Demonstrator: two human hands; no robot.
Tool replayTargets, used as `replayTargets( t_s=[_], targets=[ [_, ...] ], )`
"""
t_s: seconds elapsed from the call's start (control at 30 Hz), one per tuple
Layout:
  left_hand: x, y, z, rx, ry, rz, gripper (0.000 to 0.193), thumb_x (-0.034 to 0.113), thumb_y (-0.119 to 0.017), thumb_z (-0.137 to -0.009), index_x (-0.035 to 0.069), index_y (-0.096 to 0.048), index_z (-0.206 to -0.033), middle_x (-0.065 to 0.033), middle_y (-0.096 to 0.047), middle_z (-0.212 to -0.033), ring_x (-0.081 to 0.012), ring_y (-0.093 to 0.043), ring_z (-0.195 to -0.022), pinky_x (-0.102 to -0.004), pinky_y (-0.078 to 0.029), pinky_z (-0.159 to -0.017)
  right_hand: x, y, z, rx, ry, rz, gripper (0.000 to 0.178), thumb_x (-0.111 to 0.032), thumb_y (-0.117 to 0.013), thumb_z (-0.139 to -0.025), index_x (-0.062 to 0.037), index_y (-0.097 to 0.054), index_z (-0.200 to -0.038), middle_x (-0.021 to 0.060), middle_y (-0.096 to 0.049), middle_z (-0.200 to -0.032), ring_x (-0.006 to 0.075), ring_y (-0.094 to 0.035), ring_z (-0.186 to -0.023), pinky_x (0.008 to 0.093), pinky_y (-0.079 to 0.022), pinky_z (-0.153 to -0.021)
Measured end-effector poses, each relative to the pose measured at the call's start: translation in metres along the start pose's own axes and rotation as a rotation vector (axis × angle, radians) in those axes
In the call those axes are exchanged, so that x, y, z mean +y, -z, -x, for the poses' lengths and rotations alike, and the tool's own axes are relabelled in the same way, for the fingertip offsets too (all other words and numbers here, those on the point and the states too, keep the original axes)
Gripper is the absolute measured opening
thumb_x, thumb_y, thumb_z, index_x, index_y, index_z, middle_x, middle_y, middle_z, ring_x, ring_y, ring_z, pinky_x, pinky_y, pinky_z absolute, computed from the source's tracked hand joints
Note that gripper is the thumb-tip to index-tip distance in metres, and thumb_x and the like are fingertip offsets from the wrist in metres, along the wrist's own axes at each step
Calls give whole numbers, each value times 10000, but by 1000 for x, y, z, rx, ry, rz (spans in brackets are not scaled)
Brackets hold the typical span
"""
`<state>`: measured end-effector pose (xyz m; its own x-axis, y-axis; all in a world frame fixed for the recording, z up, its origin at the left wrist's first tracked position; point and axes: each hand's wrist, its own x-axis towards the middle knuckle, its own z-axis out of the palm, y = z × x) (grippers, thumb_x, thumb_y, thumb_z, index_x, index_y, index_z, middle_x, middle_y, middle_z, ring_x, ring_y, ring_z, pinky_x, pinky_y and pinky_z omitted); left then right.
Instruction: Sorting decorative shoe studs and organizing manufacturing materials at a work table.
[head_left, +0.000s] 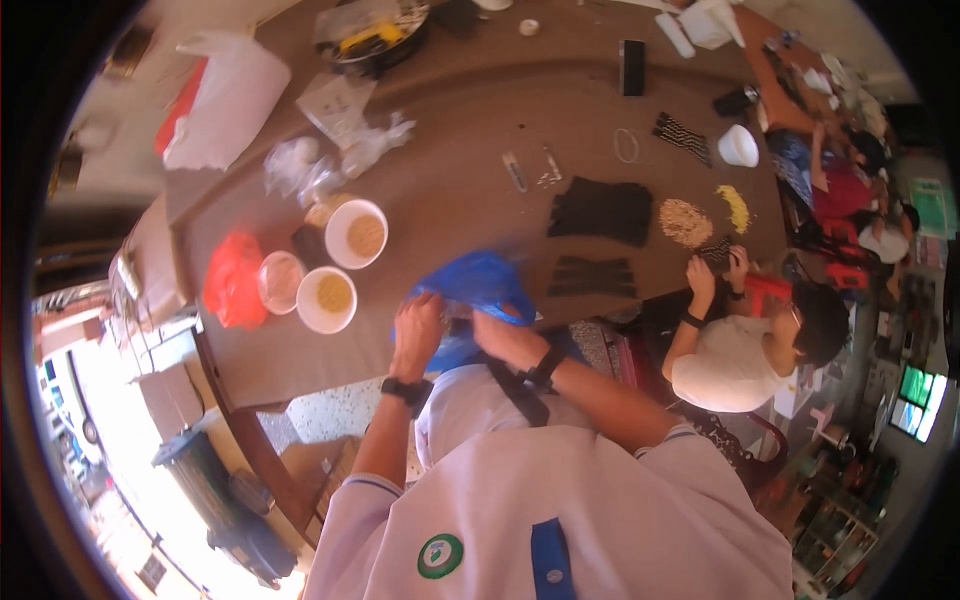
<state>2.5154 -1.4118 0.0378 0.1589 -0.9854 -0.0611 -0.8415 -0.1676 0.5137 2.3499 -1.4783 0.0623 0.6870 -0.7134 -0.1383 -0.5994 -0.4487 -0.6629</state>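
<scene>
Both my hands grip a blue plastic bag (478, 283) at the near edge of the brown table (470, 150). My left hand (418, 328) holds the bag's left side. On the right side, my right hand (500, 335) pinches its lower edge. Both wrists carry dark watches. Just left of the bag stand two white bowls (327, 298) with yellowish grains, and a third clear bowl (280, 282) sits beside them.
A red plastic bag (232, 278) lies at the table's left. Black fabric pieces (603, 208) and piles of small beads (685, 222) lie to the right, where a seated person in a white shirt (735, 355) works. A white sack (225, 100) lies at the far left.
</scene>
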Motion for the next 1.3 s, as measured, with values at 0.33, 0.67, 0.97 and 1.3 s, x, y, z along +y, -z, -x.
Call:
replayTargets(
  t_s=[0.33, 0.67, 0.97, 1.3],
  targets=[
    [22, 10, 14, 8, 31, -8, 48, 46, -586, -810, 15, -621, -797, -160, -617, -807, -373, -593, -796, -453, -449, -742, 65, 150, -16, -392, -74, -700, 217, -177, -588, -928, 18, -666, -983, 111, -723, -923, 158, -691, -857, 295, -533, -766],
    [76, 53, 25, 141, 230, -12, 81, 31, -630, -842, 6, -588, -908, -153, -605, -993, -379, -568, -934, -450, -436, -860, 242, 122, -44, 65, -123, 334, 809, -173, -807, -690, -55, -416, -1389, 188, -395, -1435, 354, -378, -1323, 495, -338, -1084],
    [237, 22, -88, -60, 168, 653, 154, 60, -670, -842, -18, -589, -948, -175, -626, -910, -342, -617, -792, -382, -499, -695, 278, 115, -34, 117, 64, 360, 377, -177, -638, -874, -27, -598, -1217, 204, -499, -1355, 402, -411, -1312, 521, -360, -1079],
    [169, -177, -169, 182, 786, 484, 513, 370, -705, -830, -39, -537, -1090, -248, -578, -1059, -401, -535, -1073, -450, -421, -904, 249, 171, -43, 247, -192, -174, 170, -79, -540, -949, 42, -580, -1061, 236, -654, -968, 411, -640, -901, 435, -528, -742]
  ],
)
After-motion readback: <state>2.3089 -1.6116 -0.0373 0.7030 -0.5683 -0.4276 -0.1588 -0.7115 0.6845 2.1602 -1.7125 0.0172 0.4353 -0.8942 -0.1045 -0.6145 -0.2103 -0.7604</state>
